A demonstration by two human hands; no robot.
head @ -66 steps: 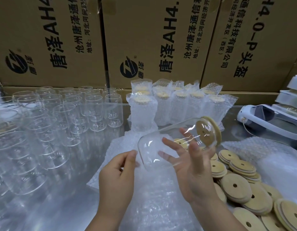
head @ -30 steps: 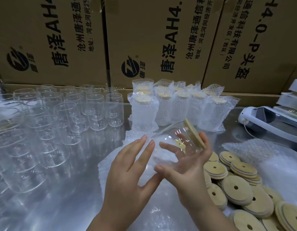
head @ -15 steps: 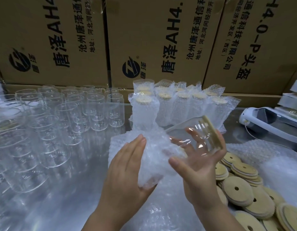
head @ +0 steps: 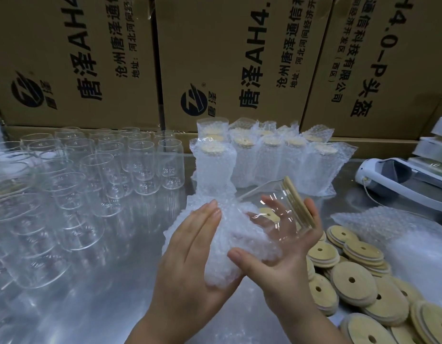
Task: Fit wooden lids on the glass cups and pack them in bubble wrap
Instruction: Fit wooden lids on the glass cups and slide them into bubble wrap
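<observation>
- Head view: right hand (head: 284,256) cradles the glass cup (head: 272,219) tilted, above the near-centre bench (head: 103,281). The fingers are curled round the glass and the thumb lies across the bubble bag (head: 227,259).
- Wooden lid (head: 299,204) is seated on the cup, facing far-right; the cup base points into the bag.
- Left hand (head: 190,256) lies flat on the bag's left side, fingers straight, pinching nothing I can see; thumb hidden.
- Step, as I read it: sleeve the cup base-first. Hold the bag mouth open, push along the cup axis, and keep a fingertip on the lid rim. Wrap drags on glass, so the lid may pop.
- Bare cups (head: 103,170), left: empty, no lids.
- Wrapped cups (head: 264,157), far centre: one lidded cup per bag.
- Loose lids (head: 358,276), near right: piled on the bench.
- Cartons (head: 239,58), far: closed, so I can't tell what's inside.
</observation>
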